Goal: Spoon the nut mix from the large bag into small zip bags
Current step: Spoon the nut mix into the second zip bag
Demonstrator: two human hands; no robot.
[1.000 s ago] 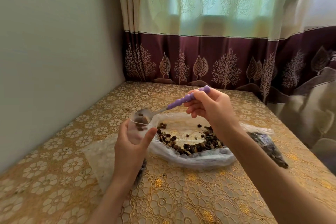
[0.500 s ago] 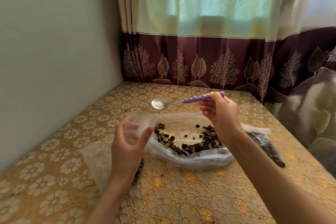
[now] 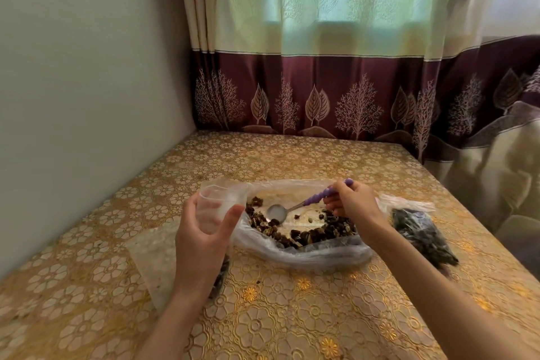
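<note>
In right hand (image 3: 352, 202): spoon (image 3: 295, 207)

The small zip bag (image 3: 217, 207) stands left of the large bag (image 3: 304, 254), the spoon (image 3: 298, 207) inside it, a filled bag (image 3: 420, 234) right.

Beyond my right hand (image 3: 355, 203) the tablecloth (image 3: 292, 155) lies open to the curtain (image 3: 321, 90) — filled bag (image 3: 420, 232) blocks its right, wall (image 3: 87, 82) hems my left hand (image 3: 201, 231).

Both forearms (image 3: 432, 278) are bare, with no sleeves visible
</note>
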